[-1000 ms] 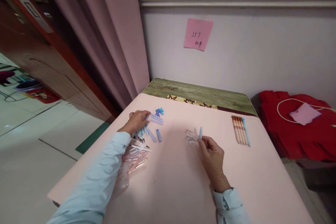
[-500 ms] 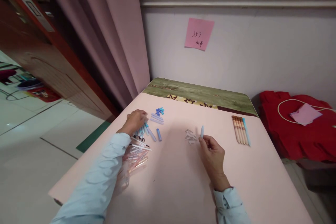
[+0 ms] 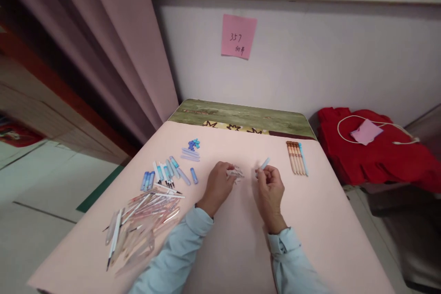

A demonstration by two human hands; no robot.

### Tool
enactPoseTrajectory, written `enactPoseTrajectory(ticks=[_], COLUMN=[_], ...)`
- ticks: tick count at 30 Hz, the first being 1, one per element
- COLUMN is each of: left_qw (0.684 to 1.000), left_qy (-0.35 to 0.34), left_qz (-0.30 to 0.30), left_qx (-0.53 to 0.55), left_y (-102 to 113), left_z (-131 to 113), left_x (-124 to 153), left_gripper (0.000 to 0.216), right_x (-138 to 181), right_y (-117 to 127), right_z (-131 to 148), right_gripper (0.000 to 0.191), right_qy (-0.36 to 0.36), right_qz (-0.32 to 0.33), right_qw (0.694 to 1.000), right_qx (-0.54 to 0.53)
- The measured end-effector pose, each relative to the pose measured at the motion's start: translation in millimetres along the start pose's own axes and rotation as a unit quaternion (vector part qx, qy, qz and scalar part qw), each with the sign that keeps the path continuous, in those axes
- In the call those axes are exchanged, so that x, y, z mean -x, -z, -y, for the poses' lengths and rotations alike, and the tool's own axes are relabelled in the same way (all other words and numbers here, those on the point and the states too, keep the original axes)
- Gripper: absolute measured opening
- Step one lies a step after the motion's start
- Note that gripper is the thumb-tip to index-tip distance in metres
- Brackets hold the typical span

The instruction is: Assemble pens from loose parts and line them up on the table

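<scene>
My right hand (image 3: 271, 188) pinches a light blue pen barrel (image 3: 265, 163), tilted up to the right just above the table. To its left, my left hand (image 3: 217, 187) reaches into a small pile of grey-white pen tips (image 3: 235, 173). Thumb and forefinger come together there, but what sits between them is too small to make out. Short blue barrels (image 3: 147, 181), white refills with black tips and light blue tubes (image 3: 172, 167) lie further left. One blue barrel (image 3: 194, 176) rests apart from them, nearer my left hand.
Clear and pinkish pen parts (image 3: 155, 209) spread over the table's left front. Small blue pieces (image 3: 193, 144) lie above pale violet strips (image 3: 190, 154) at the back. Several finished-looking pens (image 3: 296, 158) line up at right. Red cloth (image 3: 344, 156) with a white cable lies beyond the right edge.
My left hand has moved right, from the blue parts at left to the pen-tip pile. The barrel in my right hand has tipped from upright to slanted. The view has turned right.
</scene>
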State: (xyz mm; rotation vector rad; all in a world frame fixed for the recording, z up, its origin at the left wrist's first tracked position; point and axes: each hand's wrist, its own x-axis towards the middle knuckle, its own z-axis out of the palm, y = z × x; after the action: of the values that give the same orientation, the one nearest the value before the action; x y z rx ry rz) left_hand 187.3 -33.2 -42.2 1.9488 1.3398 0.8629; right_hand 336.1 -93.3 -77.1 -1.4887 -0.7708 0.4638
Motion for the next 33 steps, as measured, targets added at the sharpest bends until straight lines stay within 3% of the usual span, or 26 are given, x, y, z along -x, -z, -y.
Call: enactPoseTrajectory(ticks=[4, 8, 21, 25, 28, 30, 33], left_qw=[0.999, 0.999, 0.998, 0.992, 0.966, 0.958, 0.97], left_qy=[-0.003, -0.025, -0.053, 0.025, 0.078, 0.067, 0.013], left_qz=[-0.016, -0.043, -0.023, -0.064, -0.104, -0.117, -0.095], left_qx=[-0.047, -0.02, -0.011, -0.108, -0.222, -0.254, -0.224], left_y=[1.7, -2.8, -6.2, 12.0, 25.9, 27.1, 15.0], left_z=[17.8, 27.6, 27.0, 31.7, 32.7, 29.1, 18.6], left_x=[-7.6, -4.5, 14.1, 11.0, 9.0, 10.8, 19.2], left_gripper=[0.02, 0.014, 0.01, 0.007, 0.008, 0.013, 0.012], right_x=[-2.3, -2.8, 5.3, 5.9, 6.1, 6.2, 5.9], right_y=[-1.3, -0.3, 0.8, 1.3, 1.0, 1.0, 1.4], right_z=[1.3, -0.1, -6.7, -6.7, -5.8, -5.5, -5.6], right_gripper=[0.031, 0.034, 0.038, 0.039, 0.04, 0.04, 0.04], right_qy=[0.001, -0.001, -0.02, -0.019, -0.019, -0.019, -0.015], right_qz=[0.007, 0.018, 0.029, 0.026, 0.026, 0.027, 0.029], right_qw=[1.0, 1.0, 0.999, 0.999, 0.999, 0.999, 0.999], right_qx=[0.005, 0.005, 0.011, 0.011, 0.016, 0.017, 0.018])
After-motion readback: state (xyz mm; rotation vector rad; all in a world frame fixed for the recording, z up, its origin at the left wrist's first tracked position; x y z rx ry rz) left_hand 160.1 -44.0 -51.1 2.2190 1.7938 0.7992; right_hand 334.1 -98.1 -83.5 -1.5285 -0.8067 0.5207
